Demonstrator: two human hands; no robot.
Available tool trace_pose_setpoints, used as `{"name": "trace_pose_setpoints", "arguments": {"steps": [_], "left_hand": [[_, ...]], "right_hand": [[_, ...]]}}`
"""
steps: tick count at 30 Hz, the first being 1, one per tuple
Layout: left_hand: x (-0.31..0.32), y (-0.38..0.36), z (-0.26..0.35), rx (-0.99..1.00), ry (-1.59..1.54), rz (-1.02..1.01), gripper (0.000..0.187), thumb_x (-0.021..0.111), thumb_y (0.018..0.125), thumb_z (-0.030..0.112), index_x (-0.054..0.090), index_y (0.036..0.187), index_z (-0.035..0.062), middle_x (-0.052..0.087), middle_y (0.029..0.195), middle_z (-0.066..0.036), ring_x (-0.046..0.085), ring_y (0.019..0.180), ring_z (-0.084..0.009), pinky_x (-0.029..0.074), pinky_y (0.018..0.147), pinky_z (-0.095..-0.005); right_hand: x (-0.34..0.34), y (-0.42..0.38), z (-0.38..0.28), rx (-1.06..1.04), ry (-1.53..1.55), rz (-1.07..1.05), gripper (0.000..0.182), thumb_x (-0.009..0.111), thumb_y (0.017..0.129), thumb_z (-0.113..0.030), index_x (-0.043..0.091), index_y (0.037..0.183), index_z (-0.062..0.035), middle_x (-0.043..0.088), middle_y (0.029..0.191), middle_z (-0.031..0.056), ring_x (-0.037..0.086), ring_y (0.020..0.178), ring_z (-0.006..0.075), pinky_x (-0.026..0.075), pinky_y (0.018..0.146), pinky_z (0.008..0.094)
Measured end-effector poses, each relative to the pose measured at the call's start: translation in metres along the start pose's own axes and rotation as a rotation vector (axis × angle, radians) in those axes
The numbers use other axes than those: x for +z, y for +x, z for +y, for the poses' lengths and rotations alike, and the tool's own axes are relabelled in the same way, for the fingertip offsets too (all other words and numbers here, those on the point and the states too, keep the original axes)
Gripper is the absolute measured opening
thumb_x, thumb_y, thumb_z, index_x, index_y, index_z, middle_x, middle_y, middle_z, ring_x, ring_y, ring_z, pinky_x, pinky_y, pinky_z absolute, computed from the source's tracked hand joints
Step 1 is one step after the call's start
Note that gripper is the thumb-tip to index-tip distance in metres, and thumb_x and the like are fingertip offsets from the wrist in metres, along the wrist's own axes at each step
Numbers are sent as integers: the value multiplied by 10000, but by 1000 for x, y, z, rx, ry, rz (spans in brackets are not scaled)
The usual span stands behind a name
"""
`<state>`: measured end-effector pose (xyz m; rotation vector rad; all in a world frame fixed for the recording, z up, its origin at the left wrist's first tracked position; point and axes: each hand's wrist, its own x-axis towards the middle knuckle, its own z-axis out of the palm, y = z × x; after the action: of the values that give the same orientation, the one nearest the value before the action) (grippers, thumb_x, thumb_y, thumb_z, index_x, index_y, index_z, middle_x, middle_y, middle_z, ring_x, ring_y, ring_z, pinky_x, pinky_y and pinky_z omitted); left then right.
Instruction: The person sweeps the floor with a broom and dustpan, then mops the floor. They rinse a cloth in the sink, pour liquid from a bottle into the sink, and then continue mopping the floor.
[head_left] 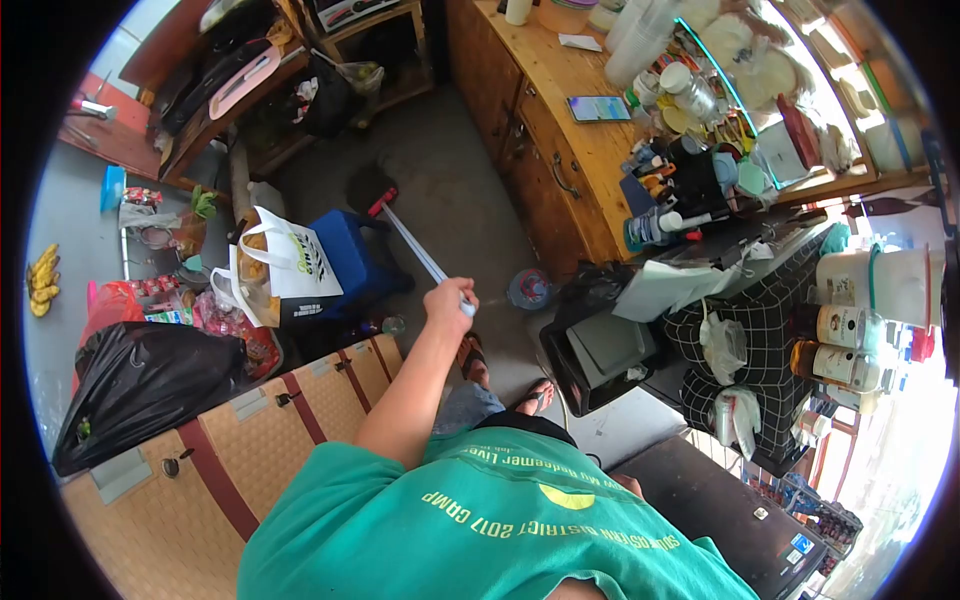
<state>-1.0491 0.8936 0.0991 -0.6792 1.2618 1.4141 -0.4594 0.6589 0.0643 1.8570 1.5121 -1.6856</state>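
Head view shows the left hand [447, 297] clenched around a broom handle [418, 247]. Its dark head [367, 187] rests on the far floor [450, 170], right of a blue stool [357, 257].

Matt concrete, warm wood
The floor [440, 170] looks rough and dull; the wooden cabinet [530, 140] smooth (lightly sheened); the black plastic bag [140, 385] glossy, crinkled.

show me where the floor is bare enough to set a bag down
Bare floor lies between the wooden cabinet and the blue stool, around the mop handle in the hand. The countertop is crowded with bottles.
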Motion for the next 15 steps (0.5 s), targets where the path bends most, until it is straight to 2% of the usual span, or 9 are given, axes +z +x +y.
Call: {"name": "trace_pose_setpoints", "arguments": {"steps": [2, 4, 5, 7, 8, 10, 11, 13, 15], "left_hand": [[8, 30, 32, 82, -97, 34, 125, 590, 772, -114, 538, 770, -1, 549, 709, -107, 499, 490, -147, 416, 414, -259], [8, 80, 70, 58, -152, 55, 221, 605, 728, -155, 489, 734, 33, 506, 658, -80, 485, 444, -149, 373, 352, -247], [3, 108, 82, 86, -165, 59, 191, 590, 758, -134, 493, 754, 30, 507, 655, -79, 488, 459, -149, 382, 377, -246], [0, 122, 99, 125, -174, 77, 155, 573, 790, -106, 505, 772, 32, 505, 650, -74, 499, 487, -148, 385, 406, -243], [3, 128, 98, 126, -174, 71, 155, 573, 790, -106, 505, 772, 32, 505, 650, -74, 499, 487, -148, 385, 406, -243], [10, 118, 80, 164, -148, 46, 113, 528, 833, -75, 517, 787, 27, 509, 663, -79, 489, 509, -142, 388, 426, -261], [17, 100, 59, 164, -110, -61, 53, 515, 898, -8, 518, 864, 33, 515, 699, -78, 483, 533, -136, 406, 440, -259], [40, 56, 14, 59, -132, -74, 55, 498, 879, -34, 522, 860, 12, 520, 713, -107, 496, 525, -190, 427, 438, -301], [52, 18, -32, 71, 94, -110, 59, 511, 838, -54, 556, 866, -27, 539, 734, -151, 531, 498, -242, 503, 449, -406]], "right_hand": [[0, 0, -10, -54, -98, 1, 209, 580, 901, -51, 683, 1077, -6, 713, 923, 129, 681, 745, 196, 556, 625, 315], [-8, -8, -65, 221, 173, 38, 203, 583, 909, -76, 679, 1075, -9, 710, 923, 114, 676, 759, 187, 558, 631, 308], [-8, -4, -66, 221, 167, 43, 203, 583, 909, -76, 679, 1075, -9, 710, 923, 114, 676, 759, 187, 558, 631, 308], [-8, 8, -79, 317, 453, 177, 207, 582, 918, -102, 672, 1081, -11, 705, 924, 104, 672, 770, 177, 560, 636, 302], [-11, 13, -85, 373, 496, 223, 218, 574, 918, -103, 665, 1092, -10, 701, 932, 102, 673, 772, 175, 563, 642, 302], [-6, 16, -103, 327, 476, 227, 218, 569, 919, -103, 666, 1091, -10, 700, 928, 102, 672, 769, 173, 565, 646, 302], [-1, 13, -107, 286, 452, 226, 219, 563, 920, -103, 667, 1090, -11, 700, 924, 102, 671, 767, 171, 566, 649, 302], [6, 14, -112, 237, 437, 196, 224, 573, 906, -99, 669, 1089, -11, 700, 904, 101, 674, 751, 170, 562, 654, 295], [6, 14, -110, 75, 192, 24, 233, 590, 883, -85, 671, 1089, -10, 701, 883, 97, 675, 733, 175, 555, 657, 284]]}}
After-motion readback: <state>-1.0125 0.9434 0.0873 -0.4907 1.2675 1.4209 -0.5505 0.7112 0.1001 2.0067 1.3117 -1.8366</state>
